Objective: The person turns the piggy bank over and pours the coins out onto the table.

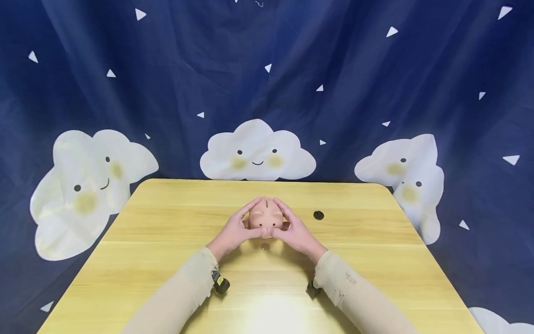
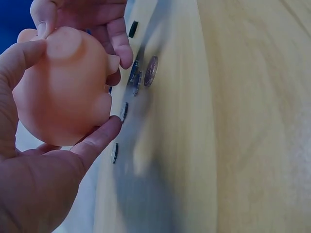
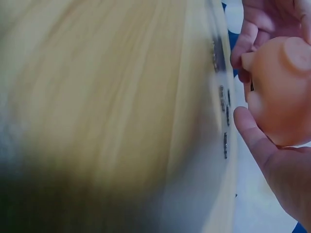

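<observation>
Both hands hold a pink piggy bank [image 1: 266, 214] between them, its snout toward me and its coin slot on top. My left hand [image 1: 234, 232] grips its left side, thumb by the snout and fingers round the flank and underside. Mirroring that, my right hand [image 1: 295, 233] grips the right side. In the left wrist view the piggy bank [image 2: 63, 92] hangs over the table, its stubby feet off the wood. A copper-coloured coin [image 1: 264, 247] lies just in front of it. More coins [image 2: 124, 111] show beneath, mostly hidden from the head view by the bank.
A small round black plug [image 1: 319, 215] lies on the wooden table [image 1: 167, 260], right of the hands. Dark blue curtain [image 1: 175, 55] with smiling clouds hangs behind the table's far edge. Black wrist cameras [image 1: 221, 284] sit under both sleeves.
</observation>
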Demonstrator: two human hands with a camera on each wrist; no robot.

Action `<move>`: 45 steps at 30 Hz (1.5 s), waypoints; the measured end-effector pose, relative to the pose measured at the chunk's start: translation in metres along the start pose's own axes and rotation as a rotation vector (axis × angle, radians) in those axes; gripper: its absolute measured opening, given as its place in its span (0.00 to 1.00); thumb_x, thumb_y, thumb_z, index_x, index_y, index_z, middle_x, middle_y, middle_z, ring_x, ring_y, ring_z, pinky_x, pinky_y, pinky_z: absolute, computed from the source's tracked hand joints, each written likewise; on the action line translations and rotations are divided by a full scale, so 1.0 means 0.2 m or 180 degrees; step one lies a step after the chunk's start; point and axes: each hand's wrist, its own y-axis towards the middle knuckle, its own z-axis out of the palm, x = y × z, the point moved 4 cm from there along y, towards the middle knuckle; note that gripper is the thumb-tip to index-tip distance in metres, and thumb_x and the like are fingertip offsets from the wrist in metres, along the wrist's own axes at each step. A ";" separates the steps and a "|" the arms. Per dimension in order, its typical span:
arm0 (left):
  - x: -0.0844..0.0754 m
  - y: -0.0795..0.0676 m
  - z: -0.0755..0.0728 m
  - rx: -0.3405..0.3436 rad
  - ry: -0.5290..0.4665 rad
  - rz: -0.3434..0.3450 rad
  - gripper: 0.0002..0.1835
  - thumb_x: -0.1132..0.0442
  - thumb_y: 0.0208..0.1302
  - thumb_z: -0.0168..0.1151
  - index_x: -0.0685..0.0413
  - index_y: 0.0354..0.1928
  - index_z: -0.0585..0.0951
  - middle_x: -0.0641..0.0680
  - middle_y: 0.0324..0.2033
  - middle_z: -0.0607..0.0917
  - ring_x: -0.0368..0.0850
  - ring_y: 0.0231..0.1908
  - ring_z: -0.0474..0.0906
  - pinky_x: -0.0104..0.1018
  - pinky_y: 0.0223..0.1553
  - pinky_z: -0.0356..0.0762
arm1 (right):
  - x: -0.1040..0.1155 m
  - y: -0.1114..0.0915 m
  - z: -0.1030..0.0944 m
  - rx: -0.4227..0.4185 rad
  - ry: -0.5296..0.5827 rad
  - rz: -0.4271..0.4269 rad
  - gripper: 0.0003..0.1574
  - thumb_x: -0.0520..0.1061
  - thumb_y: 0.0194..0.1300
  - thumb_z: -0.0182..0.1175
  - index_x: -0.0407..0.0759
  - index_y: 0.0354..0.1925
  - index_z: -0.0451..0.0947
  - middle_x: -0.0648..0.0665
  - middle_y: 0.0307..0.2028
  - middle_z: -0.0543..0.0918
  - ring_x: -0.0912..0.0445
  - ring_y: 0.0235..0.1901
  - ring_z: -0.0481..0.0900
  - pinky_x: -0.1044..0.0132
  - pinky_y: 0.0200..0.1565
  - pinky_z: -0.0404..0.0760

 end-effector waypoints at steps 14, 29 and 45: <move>0.06 0.02 -0.02 0.0039 -0.0030 -0.0073 0.52 0.66 0.62 0.79 0.31 0.83 0.63 0.59 0.84 0.59 0.64 0.66 0.81 0.42 0.62 0.87 | -0.02 0.02 0.01 0.0131 -0.0065 0.0112 0.58 0.44 0.69 0.70 0.64 0.86 0.51 0.35 0.78 0.68 0.43 0.57 0.88 0.58 0.59 0.87; 0.07 0.02 -0.02 0.0161 0.0126 -0.0078 0.52 0.64 0.64 0.78 0.35 0.85 0.61 0.56 0.85 0.56 0.65 0.71 0.76 0.44 0.67 0.83 | -0.04 0.01 0.01 0.0105 -0.0176 0.0301 0.56 0.51 0.68 0.70 0.72 0.84 0.54 0.35 0.79 0.67 0.46 0.59 0.87 0.54 0.62 0.86; -0.28 0.05 -0.07 0.0192 0.0286 0.0189 0.52 0.65 0.62 0.79 0.32 0.84 0.62 0.62 0.83 0.60 0.59 0.55 0.87 0.43 0.53 0.91 | 0.28 0.03 -0.02 -0.0226 -0.0209 -0.0118 0.58 0.45 0.67 0.70 0.67 0.85 0.53 0.35 0.78 0.67 0.44 0.55 0.87 0.58 0.54 0.90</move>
